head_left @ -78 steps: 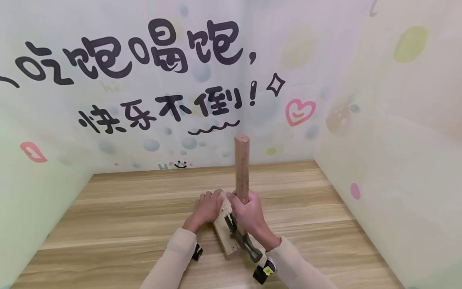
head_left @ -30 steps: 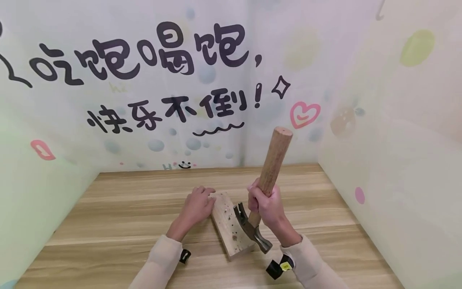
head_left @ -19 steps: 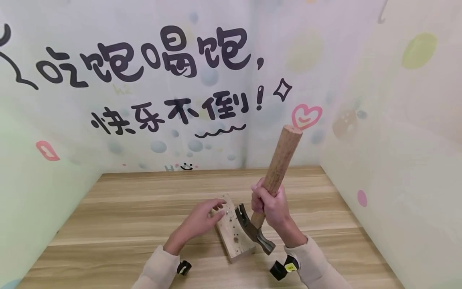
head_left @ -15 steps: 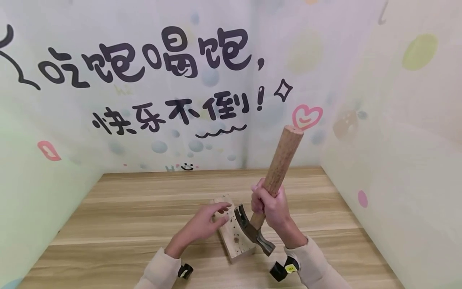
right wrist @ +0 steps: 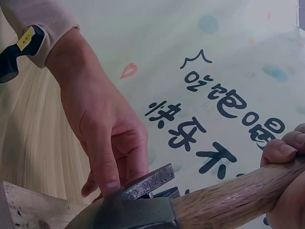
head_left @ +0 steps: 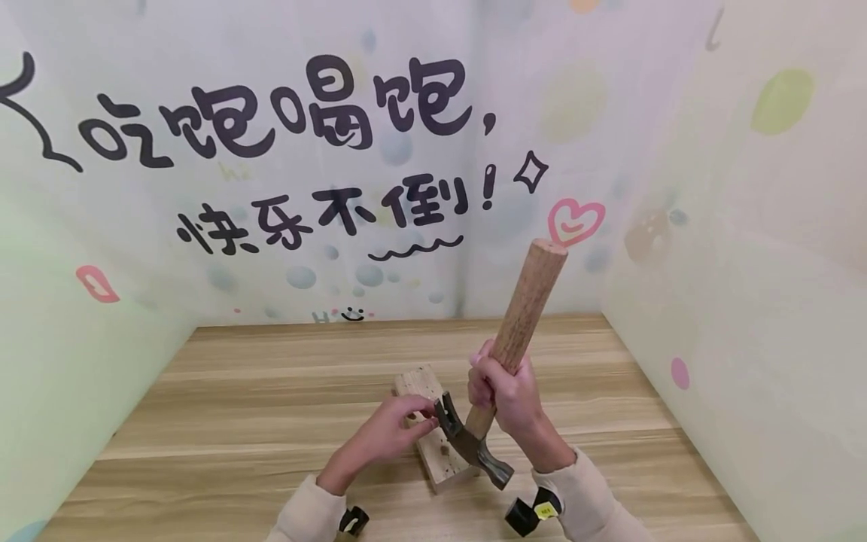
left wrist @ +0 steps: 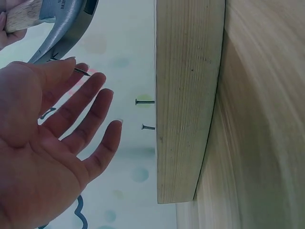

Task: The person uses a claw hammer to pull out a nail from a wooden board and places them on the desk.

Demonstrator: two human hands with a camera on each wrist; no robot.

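My right hand [head_left: 512, 395] grips the wooden handle of a claw hammer [head_left: 527, 305], its metal head low and the handle's end tilted up and right. At the claw, my left hand [head_left: 379, 440] pinches a nail [left wrist: 82, 72] between thumb and forefinger, the other fingers spread loosely. The nail's point sticks out past the thumb; the rest is mostly hidden. Below both hands a thick wooden block [head_left: 450, 468], pocked with dark holes, lies on the table. Two nails stand part-way out of it in the left wrist view, an upper nail [left wrist: 145, 101] and a lower nail [left wrist: 148, 127].
The wood-grain table [head_left: 271, 376] meets a printed back wall [head_left: 271, 45] with black lettering, and pale side walls stand left and right. A black wrist camera [head_left: 531, 512] is strapped at the right sleeve, another wrist camera [head_left: 354, 519] at the left.
The hammer has lifted off the block and swung right, its handle tilting over. My left hand has left the block's far end and come to the claw, where it pinches a nail.
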